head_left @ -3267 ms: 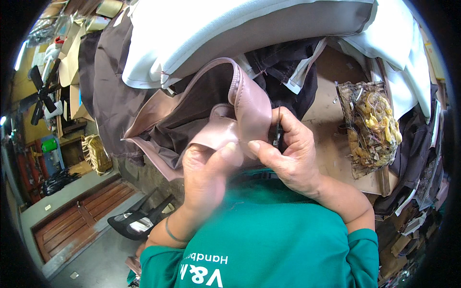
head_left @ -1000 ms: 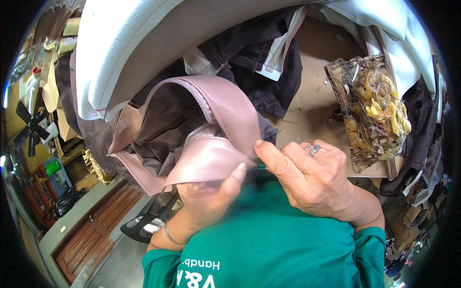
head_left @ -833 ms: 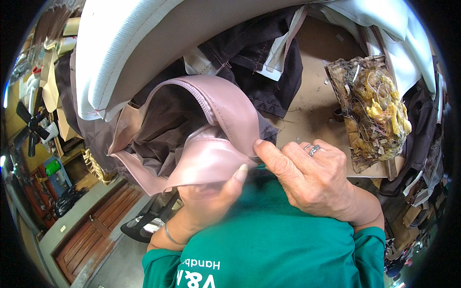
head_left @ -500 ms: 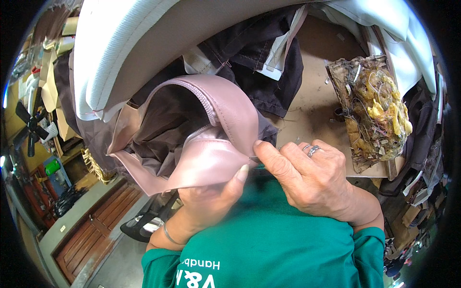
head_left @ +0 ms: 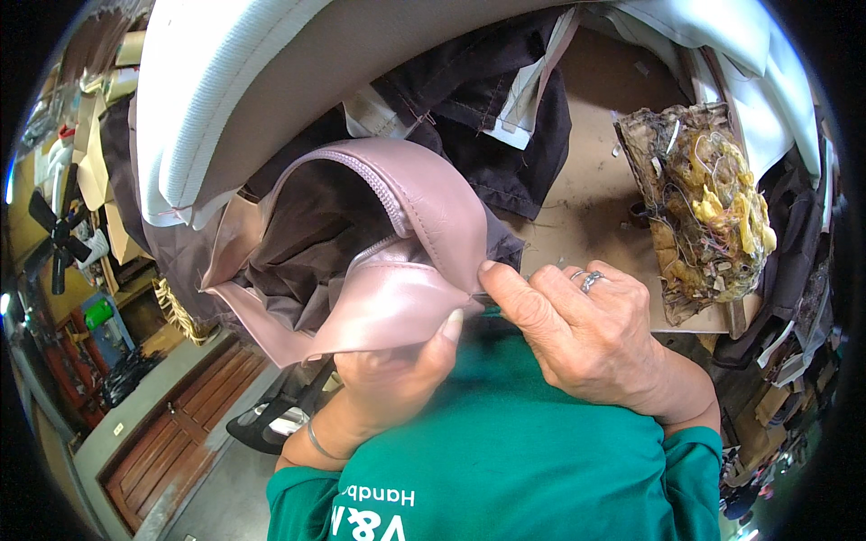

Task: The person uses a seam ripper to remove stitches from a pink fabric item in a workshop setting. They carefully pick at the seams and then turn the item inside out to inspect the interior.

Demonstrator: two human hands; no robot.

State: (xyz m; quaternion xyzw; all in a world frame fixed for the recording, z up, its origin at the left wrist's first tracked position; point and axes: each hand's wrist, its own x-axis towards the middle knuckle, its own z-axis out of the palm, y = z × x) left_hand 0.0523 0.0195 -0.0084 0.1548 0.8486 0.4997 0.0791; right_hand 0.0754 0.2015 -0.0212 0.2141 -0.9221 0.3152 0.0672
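From the head view, I have a pink leather bag piece [head_left: 397,270] right in front of my chest, and both of my hands meet at its lower right corner. My left hand [head_left: 392,383] is closed under the glossy flap, thumb pressed up against its lower edge, so the weight of the piece sits on that hand. My right hand [head_left: 586,338], with 1 ring on it, is pinched narrow, its forefinger and thumb closing on the same corner just beside my left thumb; something thin and dark green shows under that pinch, but I cannot tell what it is.

The piece runs up and to the left from my hands, its zipper [head_left: 383,203] curving along the top edge and the dark lining open beneath. My right hand is the one nearer the corner seam.

Beyond my right hand, on the table [head_left: 586,198], stands a box of tangled yellow thread scraps [head_left: 713,207]. Above the piece lie dark fabric pieces [head_left: 487,117] and a white padded panel [head_left: 271,81]. Far to my left stands a fan [head_left: 54,239].
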